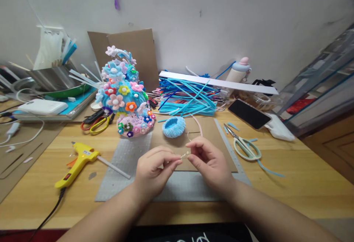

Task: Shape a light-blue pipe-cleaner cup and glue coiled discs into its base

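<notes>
Pinching small pale piece (184, 155) between fingertips of both your hands: left hand (152, 172) closed on its near end, right hand (210, 162) closed on far end, held just above brown card (177, 133) on tabletop (290, 168). Thin pink strip (197, 123) arcs up behind your right hand (attachment unclear). Blue fuzzy ring (173, 126) beyond, flower model (124, 94) left, yellow glue gun (77, 162) near left, scissors (245, 147) right.

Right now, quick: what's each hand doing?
Left hand: pinched shut on one end of a small pale piece.
Right hand: pinched shut on its other end.
</notes>
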